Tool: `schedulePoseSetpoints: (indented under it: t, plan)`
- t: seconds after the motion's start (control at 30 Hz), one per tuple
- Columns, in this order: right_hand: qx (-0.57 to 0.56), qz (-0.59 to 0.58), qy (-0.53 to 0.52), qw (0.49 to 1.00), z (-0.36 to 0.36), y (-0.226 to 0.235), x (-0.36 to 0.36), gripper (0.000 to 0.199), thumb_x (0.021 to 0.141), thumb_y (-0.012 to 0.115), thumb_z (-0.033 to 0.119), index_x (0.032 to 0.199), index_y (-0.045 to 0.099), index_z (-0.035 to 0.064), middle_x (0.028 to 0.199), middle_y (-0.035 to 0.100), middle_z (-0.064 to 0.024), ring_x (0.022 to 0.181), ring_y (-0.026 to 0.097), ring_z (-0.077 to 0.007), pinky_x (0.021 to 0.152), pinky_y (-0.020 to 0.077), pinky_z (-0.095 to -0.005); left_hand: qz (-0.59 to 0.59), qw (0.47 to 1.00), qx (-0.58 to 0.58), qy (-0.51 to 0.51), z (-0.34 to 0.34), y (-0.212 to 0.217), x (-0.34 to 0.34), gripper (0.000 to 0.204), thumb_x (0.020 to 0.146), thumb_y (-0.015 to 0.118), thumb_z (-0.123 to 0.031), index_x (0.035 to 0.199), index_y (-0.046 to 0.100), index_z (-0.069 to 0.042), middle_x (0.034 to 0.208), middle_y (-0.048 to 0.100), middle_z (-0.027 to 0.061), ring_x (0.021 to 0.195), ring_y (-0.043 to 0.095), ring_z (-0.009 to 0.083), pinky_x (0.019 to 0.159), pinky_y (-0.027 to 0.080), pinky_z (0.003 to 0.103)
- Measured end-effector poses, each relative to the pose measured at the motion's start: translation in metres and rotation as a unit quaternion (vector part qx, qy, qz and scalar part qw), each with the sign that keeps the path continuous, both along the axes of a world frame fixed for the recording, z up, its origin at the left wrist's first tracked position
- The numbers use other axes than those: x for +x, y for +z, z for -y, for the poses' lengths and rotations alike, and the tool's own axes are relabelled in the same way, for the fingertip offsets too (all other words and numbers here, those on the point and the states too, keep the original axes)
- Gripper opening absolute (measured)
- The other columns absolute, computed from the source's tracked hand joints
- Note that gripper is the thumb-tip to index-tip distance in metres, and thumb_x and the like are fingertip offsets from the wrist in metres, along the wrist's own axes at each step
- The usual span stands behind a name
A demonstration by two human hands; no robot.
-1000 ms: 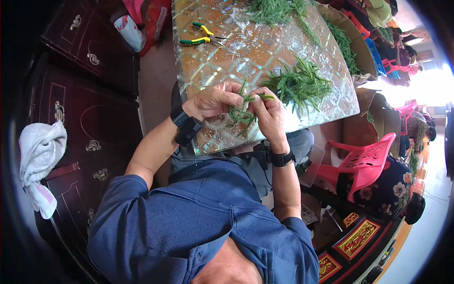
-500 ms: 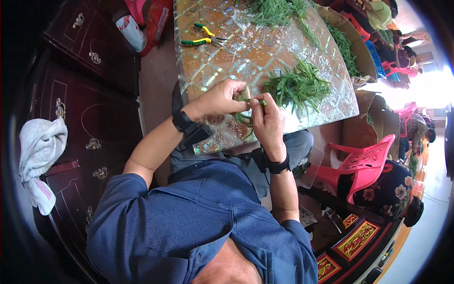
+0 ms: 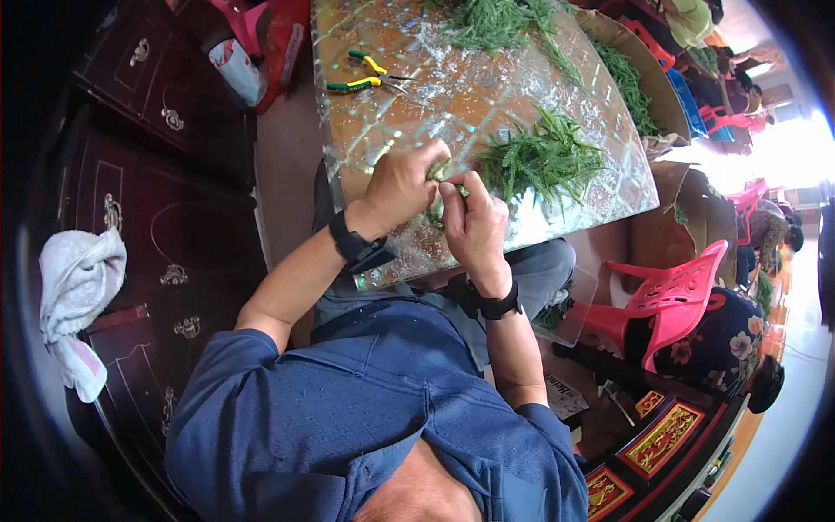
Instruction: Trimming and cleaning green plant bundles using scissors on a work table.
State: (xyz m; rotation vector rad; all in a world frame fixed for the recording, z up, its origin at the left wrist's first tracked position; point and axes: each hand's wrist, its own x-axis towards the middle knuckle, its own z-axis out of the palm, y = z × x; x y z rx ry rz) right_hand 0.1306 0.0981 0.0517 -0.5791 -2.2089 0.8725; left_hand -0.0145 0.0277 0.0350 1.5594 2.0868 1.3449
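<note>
My left hand (image 3: 402,185) and my right hand (image 3: 476,224) meet at the near edge of a table (image 3: 452,96) covered in shiny plastic. Both pinch a small bunch of green sprigs (image 3: 437,178) between their fingertips; most of the bunch is hidden by the fingers. Just right of my hands lies a loose pile of green needle-like sprigs (image 3: 544,161). Each wrist wears a black watch or band.
Green-and-yellow pliers (image 3: 365,74) lie at the table's far left. More greenery (image 3: 500,22) is heaped at the far end and in a cardboard box (image 3: 639,74). Dark carved cabinets (image 3: 165,217) with a white towel (image 3: 78,304) stand left; a pink plastic chair (image 3: 665,291) right.
My hands have closed together over the sprig bunch and shifted slightly left along the table edge; the sprigs that stuck out a second ago are now mostly covered.
</note>
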Motion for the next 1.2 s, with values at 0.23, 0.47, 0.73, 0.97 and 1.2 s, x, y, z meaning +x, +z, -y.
schedulePoseSetpoints:
  t: [0.23, 0.47, 0.73, 0.97, 1.2]
  plan:
    - [-0.002, -0.007, 0.014, 1.0, -0.001, 0.005, 0.003, 0.007, 0.097, 0.061, 0.01, 0.093, 0.061, 0.004, 0.055, 0.057, -0.0086, 0.048, 0.059, -0.0173, 0.048, 0.0426, -0.0325, 0.359, 0.918, 0.052, -0.162, 0.003, -0.01, -0.001, 0.026, 0.086, 0.063, 0.005, 0.111, 0.059, -0.003, 0.102, 0.064, -0.0002, 0.089, 0.06, 0.0051, 0.076, 0.051, 0.024]
    - [-0.102, -0.048, 0.0, 0.994, -0.003, 0.003, 0.002, 0.007, 0.097, 0.059, 0.008, 0.093, 0.06, 0.0024, 0.059, 0.061, -0.0094, 0.052, 0.061, -0.0132, 0.049, 0.0445, -0.0307, 0.402, 0.902, 0.061, -0.143, 0.012, 0.009, 0.008, 0.03, 0.089, 0.062, 0.002, 0.119, 0.056, -0.002, 0.097, 0.061, -0.002, 0.085, 0.056, 0.0036, 0.075, 0.048, 0.021]
    - [0.067, -0.028, 0.016, 0.997, 0.0, 0.007, 0.002, 0.005, 0.096, 0.062, 0.008, 0.094, 0.061, 0.0033, 0.063, 0.063, -0.0109, 0.055, 0.065, -0.0235, 0.052, 0.0479, -0.0329, 0.484, 0.858, 0.145, -0.092, 0.007, -0.001, 0.009, 0.04, 0.092, 0.067, -0.003, 0.127, 0.048, -0.002, 0.102, 0.061, 0.0039, 0.093, 0.059, 0.0059, 0.079, 0.05, 0.022]
    - [0.011, 0.007, 0.006, 1.0, 0.004, 0.003, 0.001, 0.009, 0.097, 0.062, 0.011, 0.092, 0.06, 0.0041, 0.065, 0.064, -0.0094, 0.059, 0.065, -0.0224, 0.055, 0.0481, -0.0329, 0.548, 0.816, 0.161, -0.091, 0.007, 0.006, 0.01, 0.039, 0.092, 0.067, -0.004, 0.126, 0.049, -0.003, 0.096, 0.06, 0.0015, 0.089, 0.058, 0.006, 0.078, 0.05, 0.024]
    - [-0.519, -0.102, 0.148, 0.836, -0.003, -0.024, -0.007, 0.018, 0.103, 0.056, 0.02, 0.092, 0.06, 0.0054, 0.073, 0.062, -0.0003, 0.066, 0.057, -0.0109, 0.063, 0.0449, -0.0242, 0.029, 0.992, 0.121, -0.034, 0.02, 0.019, 0.008, 0.046, 0.092, 0.064, -0.001, 0.134, 0.047, -0.004, 0.103, 0.065, 0.0089, 0.088, 0.063, 0.0132, 0.078, 0.051, 0.03]
